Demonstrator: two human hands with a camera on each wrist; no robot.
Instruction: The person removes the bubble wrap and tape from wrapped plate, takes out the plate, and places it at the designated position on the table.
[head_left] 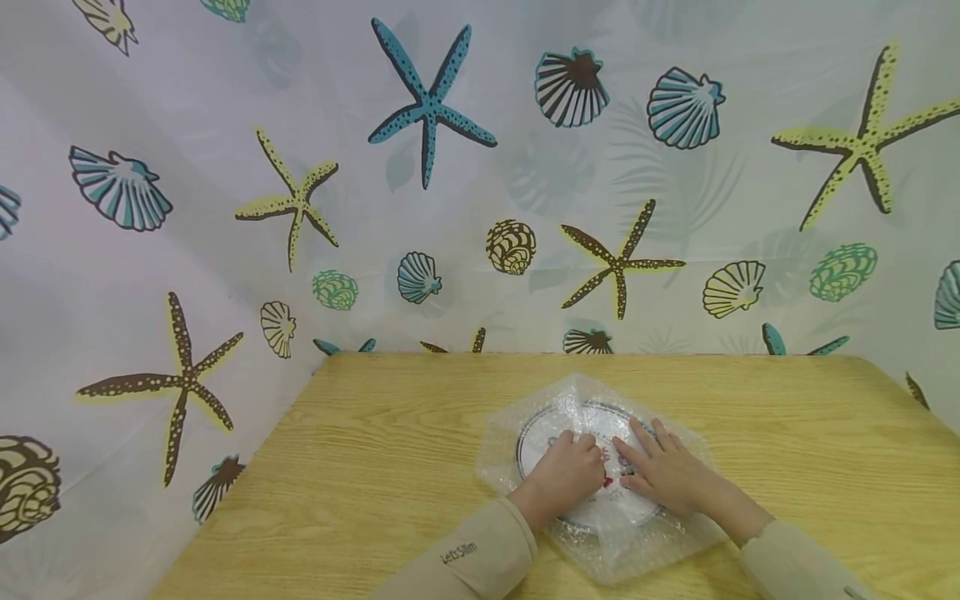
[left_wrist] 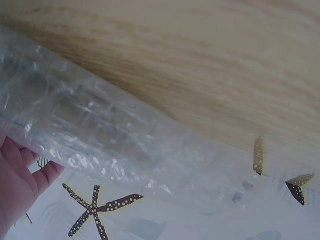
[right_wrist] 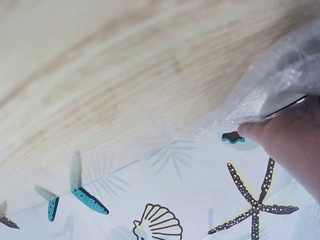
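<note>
A round white plate [head_left: 536, 442] with a dark rim line and some red print lies on the table inside bubble wrap [head_left: 506, 433]. The clear sheet is folded over the plate, its corners spreading past the rim. On top of the plate, left of its middle, my left hand [head_left: 564, 477] has its fingers curled and pinches the wrap. Beside it my right hand [head_left: 670, 471] presses on the wrap over the plate's right side, fingers spread. The left wrist view shows the wrap's bulging edge [left_wrist: 75, 120] close by the fingers; exactly what the fingertips touch is hidden.
The wooden table [head_left: 375, 467] extends around the package, its far edge meeting a white curtain [head_left: 465, 208] printed with starfish and shells. The curtain also hangs along the left side. Beige sleeves [head_left: 468, 550] cover both forearms.
</note>
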